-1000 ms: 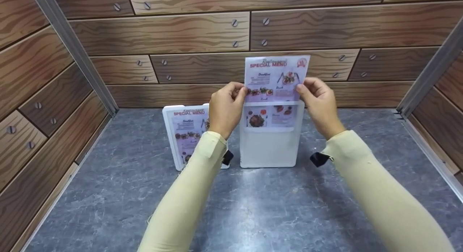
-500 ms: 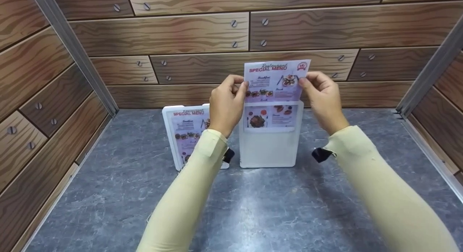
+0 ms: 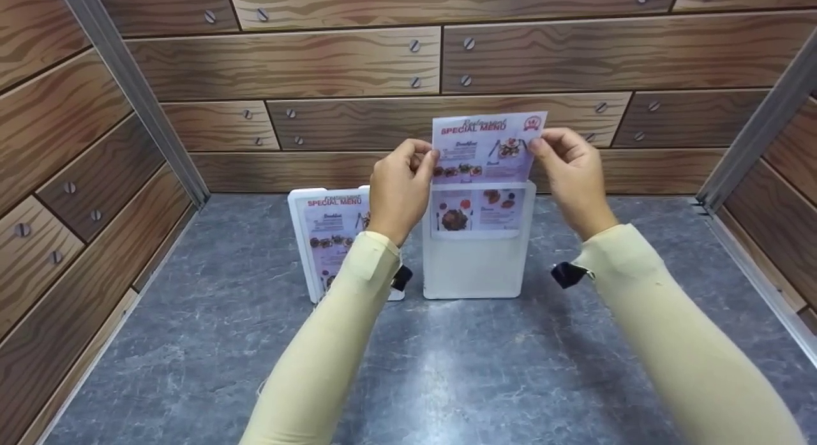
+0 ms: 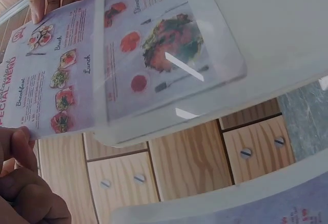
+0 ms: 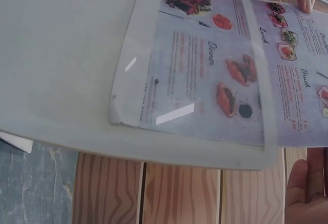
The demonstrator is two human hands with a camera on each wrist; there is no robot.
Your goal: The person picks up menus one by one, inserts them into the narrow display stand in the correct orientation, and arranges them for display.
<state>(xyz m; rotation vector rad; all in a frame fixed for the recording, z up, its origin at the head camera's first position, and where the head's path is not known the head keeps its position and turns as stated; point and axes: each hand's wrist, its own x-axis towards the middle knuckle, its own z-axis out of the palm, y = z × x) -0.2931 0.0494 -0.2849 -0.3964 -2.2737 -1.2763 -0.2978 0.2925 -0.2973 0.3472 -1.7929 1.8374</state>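
Note:
A printed restaurant menu sheet (image 3: 479, 154) stands partly inside a white upright menu holder (image 3: 473, 269), its lower part behind the clear front and its upper part above the top rim. My left hand (image 3: 401, 188) pinches the sheet's left edge between thumb and fingers. On the right edge, a little higher, my right hand (image 3: 573, 177) pinches the sheet the same way. In the left wrist view the sheet's dinner section (image 4: 154, 44) shows through the clear cover. The right wrist view shows the sheet's bottom edge inside the holder (image 5: 56, 70), above its base.
A second white holder (image 3: 300, 241) with a similar menu stands to the left, partly hidden by my left arm. Both stand on a grey marbled table (image 3: 408, 368). Wood-patterned panels (image 3: 357, 62) with metal corner posts enclose the back and sides.
The menu's top edge is lower against the holder, and its bottom edge sits slightly deeper. My right hand has shifted its hold upward along the sheet's edge. My left hand keeps its pinch.

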